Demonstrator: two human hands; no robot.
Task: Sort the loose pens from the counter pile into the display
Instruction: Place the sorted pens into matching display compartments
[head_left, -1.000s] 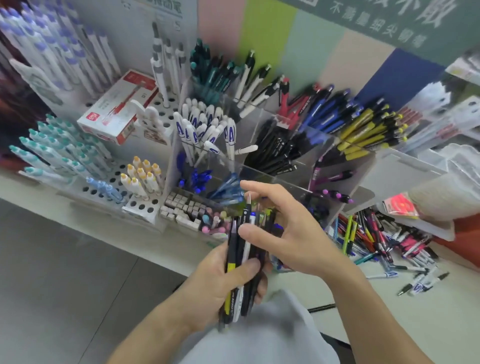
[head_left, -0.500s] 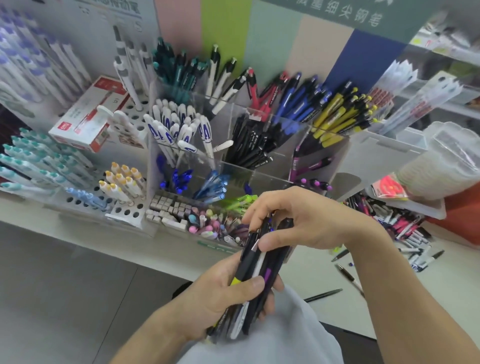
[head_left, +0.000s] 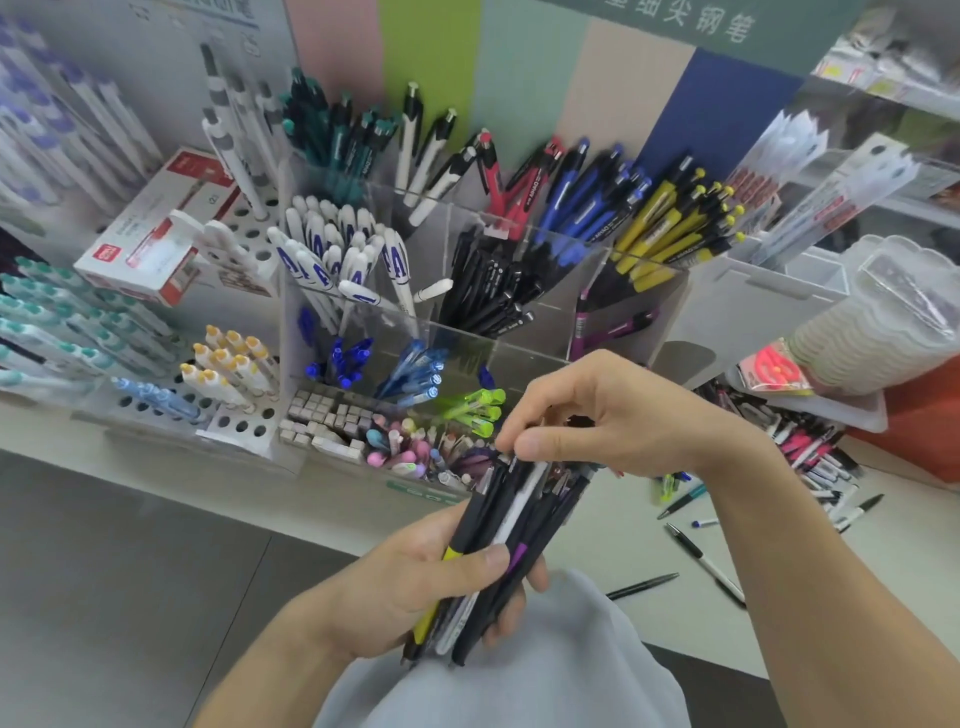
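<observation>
My left hand (head_left: 415, 577) grips a bundle of pens (head_left: 511, 540), mostly black with one white, one yellow-tipped and one purple-tipped, held upright in front of my chest. My right hand (head_left: 618, 415) reaches over the bundle's top, and its thumb and fingers pinch the upper ends of the pens. Behind them stands the clear acrylic display (head_left: 519, 312), its compartments filled with sorted pens: white, black, blue, red, yellow, green. The loose pile of pens (head_left: 800, 452) lies on the counter at the right.
A few stray pens (head_left: 701, 556) lie on the white counter near my right forearm. A perforated pen rack (head_left: 228, 410) and a red-white box (head_left: 156, 234) stand at the left. Stacked clear plastic trays (head_left: 883, 322) sit at the right.
My right hand has dropped from pinching one pen's tip onto the top of the bundle. The bundle tilted to the right, and the view swung leftward across the display.
</observation>
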